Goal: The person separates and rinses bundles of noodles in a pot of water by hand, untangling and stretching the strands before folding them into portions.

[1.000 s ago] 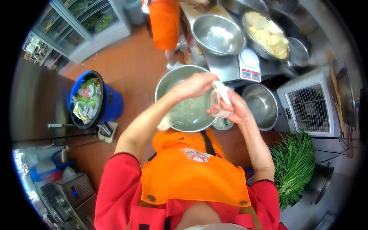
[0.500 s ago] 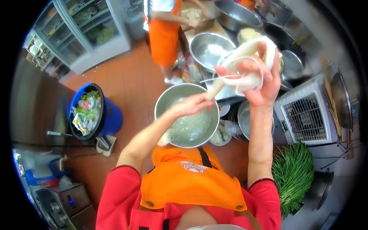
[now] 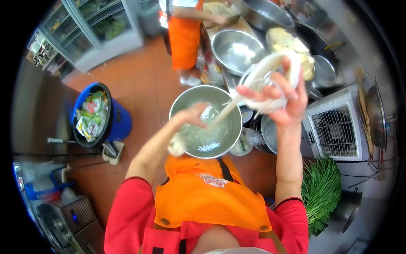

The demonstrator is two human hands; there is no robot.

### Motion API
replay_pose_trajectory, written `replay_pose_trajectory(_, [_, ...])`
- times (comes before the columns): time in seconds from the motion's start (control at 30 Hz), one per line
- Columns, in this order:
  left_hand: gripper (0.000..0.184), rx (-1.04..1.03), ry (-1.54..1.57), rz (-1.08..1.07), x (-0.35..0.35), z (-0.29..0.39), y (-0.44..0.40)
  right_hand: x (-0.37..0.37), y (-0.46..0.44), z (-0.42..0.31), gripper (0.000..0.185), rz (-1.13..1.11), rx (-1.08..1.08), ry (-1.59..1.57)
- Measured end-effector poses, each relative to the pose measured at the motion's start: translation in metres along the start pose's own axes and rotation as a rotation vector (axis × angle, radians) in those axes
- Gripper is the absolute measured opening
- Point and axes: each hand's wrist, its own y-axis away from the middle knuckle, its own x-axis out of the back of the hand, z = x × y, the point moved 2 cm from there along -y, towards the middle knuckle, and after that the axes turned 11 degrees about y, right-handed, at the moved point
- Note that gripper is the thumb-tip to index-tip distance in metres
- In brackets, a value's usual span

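Observation:
A loop of white noodles [image 3: 262,80], looking like rice vermicelli, hangs round the fingers of my right hand [image 3: 289,99], raised to the right of a metal pot. Its loose tail slants down toward the water in the pot [image 3: 174,106]. My left hand [image 3: 191,115], blurred, is over the pot's left side with thumb and fingers apart. I see nothing between them, and the tail's tip is a little to their right. A pale white bundle [image 3: 177,144] lies at the pot's lower left rim.
A blue bin [image 3: 120,122] of scraps stands left. Ahead, a person in an orange apron [image 3: 185,40] works beside a metal bowl [image 3: 237,51]. Pale yellow chunks [image 3: 287,42] are at back right. A white grilled unit [image 3: 338,125] and green stalks [image 3: 323,192] are right.
My left hand has come off the noodle tail and moved left over the pot. The tail now hangs toward the water. My right hand keeps the loop, slightly lower.

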Motion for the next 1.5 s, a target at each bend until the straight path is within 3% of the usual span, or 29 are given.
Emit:
replay_pose_trajectory(0.1, [0.11, -0.322, 0.2, 0.148, 0.081, 0.094, 0.031, 0.009, 0.015, 0.029, 0.045, 0.153, -0.047, -0.064])
replay_pose_trajectory(0.2, [0.098, -0.583, 0.296, 0.166, 0.091, 0.149, 0.034, 0.026, 0.031, 0.048, 0.043, 0.297, -0.076, -0.041])
replay_pose_trajectory(0.3, [0.071, -0.581, 0.824, -0.095, 0.069, 0.173, 0.023, 0.03, 0.036, 0.059, 0.042, 0.381, -0.054, -0.088])
replay_pose_trajectory(0.4, [0.043, -0.283, 0.969, -0.013, 0.035, 0.155, 0.01, 0.034, 0.034, 0.048, 0.046, 0.343, 0.055, -0.058])
replay_pose_trajectory(0.47, [0.03, -0.269, 0.84, -0.08, 0.015, 0.142, 0.003, 0.041, 0.035, 0.038, 0.05, 0.369, 0.136, 0.021])
replay_pose_trajectory(0.57, [0.021, -0.256, 0.788, -0.135, -0.011, 0.122, 0.001, 0.058, 0.038, 0.027, 0.047, 0.603, 0.201, 0.551])
replay_pose_trajectory(0.67, [0.021, -0.218, 0.819, -0.116, -0.007, 0.12, 0.012, 0.079, 0.047, 0.037, 0.038, 0.715, 0.01, 1.19])
replay_pose_trajectory(0.7, [0.022, -0.203, 0.763, -0.113, -0.001, 0.122, 0.015, 0.084, 0.051, 0.045, 0.027, 0.718, -0.073, 1.271])
replay_pose_trajectory(0.77, [0.023, -0.177, 0.656, -0.096, 0.016, 0.12, 0.018, 0.1, 0.066, 0.055, 0.023, 0.566, -0.297, 1.736])
replay_pose_trajectory(0.8, [0.027, -0.194, 0.531, -0.064, 0.026, 0.121, 0.019, 0.102, 0.07, 0.062, 0.023, 0.544, -0.298, 1.845])
replay_pose_trajectory(0.9, [0.03, -0.171, 0.402, 0.05, 0.038, 0.115, 0.019, 0.117, 0.093, 0.078, 0.026, 0.505, -0.5, 1.735])
replay_pose_trajectory(1.07, [0.027, -0.172, 0.35, 0.163, 0.024, 0.097, 0.008, 0.11, 0.114, 0.09, 0.045, 0.516, -0.844, 0.926])
replay_pose_trajectory(1.17, [0.024, -0.184, 0.436, 0.207, 0.018, 0.098, 0.005, 0.111, 0.12, 0.092, 0.05, 0.465, -0.8, 0.506])
replay_pose_trajectory(1.27, [0.023, -0.183, 0.531, 0.21, 0.018, 0.106, 0.005, 0.103, 0.113, 0.092, 0.056, 0.405, -0.62, 0.217])
replay_pose_trajectory(1.43, [0.036, -0.243, 0.804, 0.175, 0.017, 0.125, 0.015, 0.077, 0.074, 0.074, 0.065, 0.299, -0.286, 0.014])
replay_pose_trajectory(1.5, [0.04, -0.186, 0.727, 0.1, 0.018, 0.128, 0.017, 0.065, 0.058, 0.063, 0.066, 0.301, -0.181, 0.005])
